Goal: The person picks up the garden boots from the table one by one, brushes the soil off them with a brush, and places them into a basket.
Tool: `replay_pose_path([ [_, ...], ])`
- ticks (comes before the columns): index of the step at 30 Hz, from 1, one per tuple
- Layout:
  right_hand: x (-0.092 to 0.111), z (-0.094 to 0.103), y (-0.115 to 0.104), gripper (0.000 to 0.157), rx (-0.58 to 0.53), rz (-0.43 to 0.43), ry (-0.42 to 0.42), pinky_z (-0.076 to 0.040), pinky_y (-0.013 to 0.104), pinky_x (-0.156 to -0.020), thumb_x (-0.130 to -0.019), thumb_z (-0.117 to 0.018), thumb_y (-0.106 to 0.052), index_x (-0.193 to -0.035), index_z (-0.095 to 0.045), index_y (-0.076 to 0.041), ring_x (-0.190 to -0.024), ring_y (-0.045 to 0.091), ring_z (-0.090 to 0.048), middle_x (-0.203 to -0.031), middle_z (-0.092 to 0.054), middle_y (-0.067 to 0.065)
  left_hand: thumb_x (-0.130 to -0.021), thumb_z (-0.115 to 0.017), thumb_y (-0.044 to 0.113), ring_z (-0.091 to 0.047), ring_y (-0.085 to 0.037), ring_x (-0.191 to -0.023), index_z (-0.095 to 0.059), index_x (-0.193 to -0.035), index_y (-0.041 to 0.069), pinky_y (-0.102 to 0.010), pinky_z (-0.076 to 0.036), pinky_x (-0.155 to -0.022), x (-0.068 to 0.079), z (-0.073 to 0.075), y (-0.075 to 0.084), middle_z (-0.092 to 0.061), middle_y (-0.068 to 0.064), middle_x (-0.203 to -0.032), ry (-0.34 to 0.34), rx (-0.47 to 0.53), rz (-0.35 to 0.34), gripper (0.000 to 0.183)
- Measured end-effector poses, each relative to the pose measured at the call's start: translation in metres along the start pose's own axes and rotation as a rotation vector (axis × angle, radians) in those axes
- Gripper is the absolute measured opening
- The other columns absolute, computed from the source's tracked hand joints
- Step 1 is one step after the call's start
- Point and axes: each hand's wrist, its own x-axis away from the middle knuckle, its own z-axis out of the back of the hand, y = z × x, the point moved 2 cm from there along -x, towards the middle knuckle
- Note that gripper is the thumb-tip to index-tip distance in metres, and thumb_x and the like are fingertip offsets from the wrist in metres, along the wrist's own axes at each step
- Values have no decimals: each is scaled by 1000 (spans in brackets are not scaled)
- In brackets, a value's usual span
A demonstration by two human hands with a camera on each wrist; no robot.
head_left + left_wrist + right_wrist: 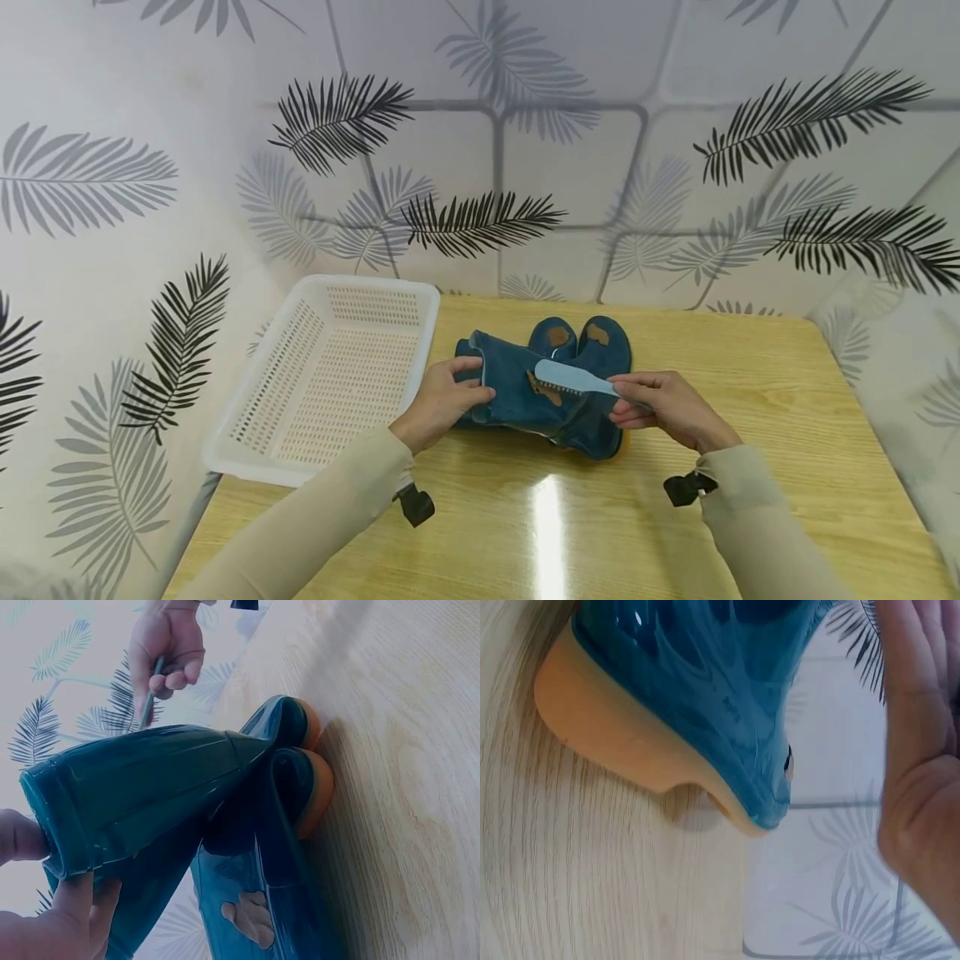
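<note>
A pair of glossy teal rain boots with orange soles stands on the table, brown mud-like patches on both. My left hand [444, 396] grips the top rim of the nearer boot [510, 379], its shaft leaning left. In my right hand [667, 408] I pinch the handle of a light blue brush [573, 377]. Its bristles are down at the brown patch [551, 396] on that shaft. The other boot [225, 889] is partly hidden behind, with a brown patch [251, 919] showing in the left wrist view. The right wrist view has an orange sole [622, 731] near my hand.
A white perforated plastic basket [427, 333] sits to the left of the boots. Under everything is a wood-grain table [757, 392]. A leaf-patterned wall covering [570, 175] rises right behind the table's back edge.
</note>
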Motion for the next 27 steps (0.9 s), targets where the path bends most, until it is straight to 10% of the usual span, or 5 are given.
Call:
replay_pose_path([
  [8,-8,-13,-9,37,-87,86,21,-58,40,-81,-103,-59,-19,-133,-58,2,-82,21,-74,-82,-73,5,-92,-67,0,-51,-36,-131,-47,-144,-3,-47,-47,-102,1,-1,2,-42,-21,-149,17,1,2,56],
  [14,-20,-26,-9,47,-46,78,-16,-59,39,-79,-103,-57,-17,-138,-48,13,-79,18,-73,-84,-72,6,-92,-66,-2,-51,-36,-130,-46,-145,-2,-47,-47,-102,2,-3,3,-41,-21,-149,14,31,-12,57],
  [27,-2,-2,2,51,25,27,21,-57,43,-84,-104,-55,-17,-140,-43,17,-84,20,-73,-86,-72,7,-87,-66,-13,-54,-37,-125,-37,-148,2,-37,-53,-93,2,-1,1,-44,-19,-146,47,138,-107,69],
])
